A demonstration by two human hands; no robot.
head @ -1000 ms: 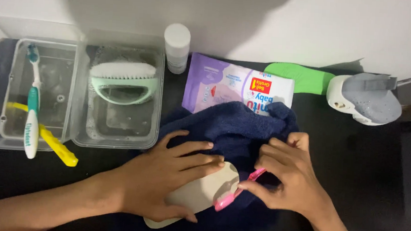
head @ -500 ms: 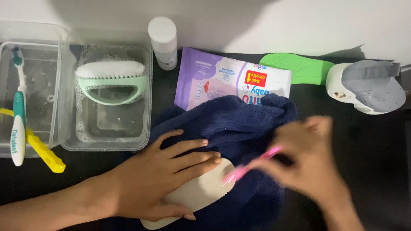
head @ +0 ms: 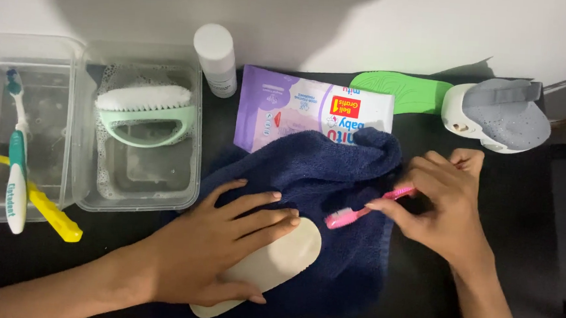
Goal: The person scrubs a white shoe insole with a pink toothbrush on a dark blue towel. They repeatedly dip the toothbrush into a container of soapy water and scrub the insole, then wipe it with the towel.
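Left hand (head: 205, 259) pressed flat, fingers spread, pinning the beige insole (head: 276, 263) on the navy towel (head: 334, 182) near the table's front edge. Right hand (head: 444, 208) pinched the pink toothbrush (head: 358, 213), bristles just off the insole; scrubbing appeared unfinished.

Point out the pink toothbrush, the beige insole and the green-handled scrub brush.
pink toothbrush (head: 343, 217): head view, on the head end near the bristles.
beige insole (head: 283, 260): head view, on its bare upper part beside the fingers.
green-handled scrub brush (head: 144, 98): head view, on the white bristles.
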